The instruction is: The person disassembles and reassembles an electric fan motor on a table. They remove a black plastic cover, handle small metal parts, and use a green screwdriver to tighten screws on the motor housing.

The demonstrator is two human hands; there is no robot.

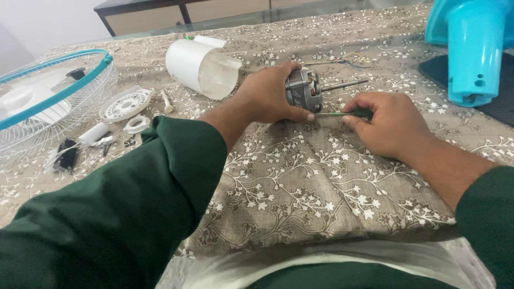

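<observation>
Surface: a table under a grey-brown cloth printed with white flowering vines (300,182), spread beneath both hands and running out past them on every side.
Fan guard: a round white wire grille with a turquoise rim (51,91), lying flat well to the left of the left hand.
Fan stand: a turquoise plastic column on a dark base (474,53), upright beyond and to the right of the right hand.
Housing: a white plastic cylindrical cover, open at one end (201,67), on its side just beyond the left forearm.
Motor: a small grey metal electric motor with a bare steel shaft (304,90), resting on the cloth, shaft pointing right, thin wires trailing away behind it.
Left hand (267,96): wrapped around the motor's left end, thumb pressed low on its front face.
Right hand (388,123): pinched shut on a thin green-handled screwdriver (342,113), whose tip meets the motor's lower edge beside the left thumb.
Small parts: a white slotted plastic disc (126,103), a white ring, a black piece and loose screws, left of the left sleeve.
Risk: the tip sits touching-close to the left thumb; a slip off the screw head would likely jab it or mar the casing. The round motor may roll under sideways push. Loose screws could be swept off by the left sleeve.
</observation>
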